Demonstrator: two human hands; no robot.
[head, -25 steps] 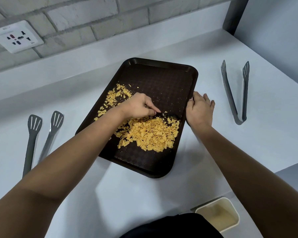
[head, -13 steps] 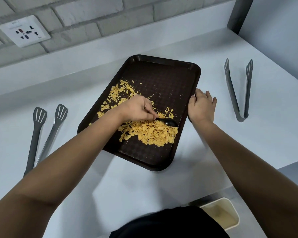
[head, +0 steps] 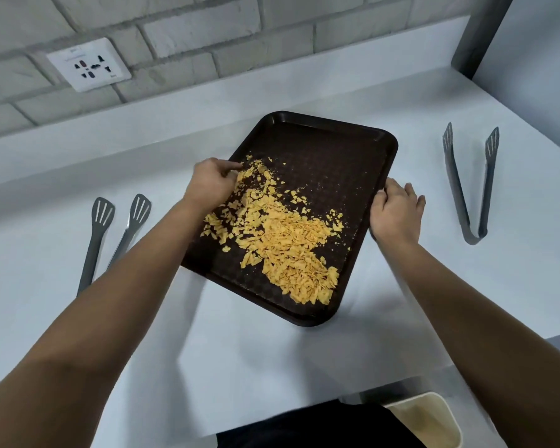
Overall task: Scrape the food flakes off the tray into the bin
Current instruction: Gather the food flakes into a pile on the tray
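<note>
**Left hand back at the far rim, flakes heaped near me**

Half a second ago my left hand (head: pixel 212 182) was in the middle of the tray (head: pixel 330 150), dragging a small dark scraper through the flakes (head: pixel 288 244). Now it has swung up to the tray's far left edge, where a thin scatter of flakes remains. My fingers (head: pixel 230 166) are curled in on themselves; I cannot tell whether the scraper is in them, since nothing dark shows past my knuckles.

My right hand (head: pixel 396 210) has stayed on the right rim, fingers wrapped over the edge, holding the tray steady on the worktop (head: pixel 272 367).

The stroke has done its work: most of the flakes now lie in a thick heap toward the near right corner, with a looser trail running back up to my left hand. The far right part of the tray is almost bare, just crumbs.

The bin (head: pixel 424 418) sits below the worktop's edge, near my right side, well apart from the tray. Nothing has gone into it from this heap yet, as far as I can judge. I reckon one more pull should gather the trail, then the tray must come over to the bin.
</note>
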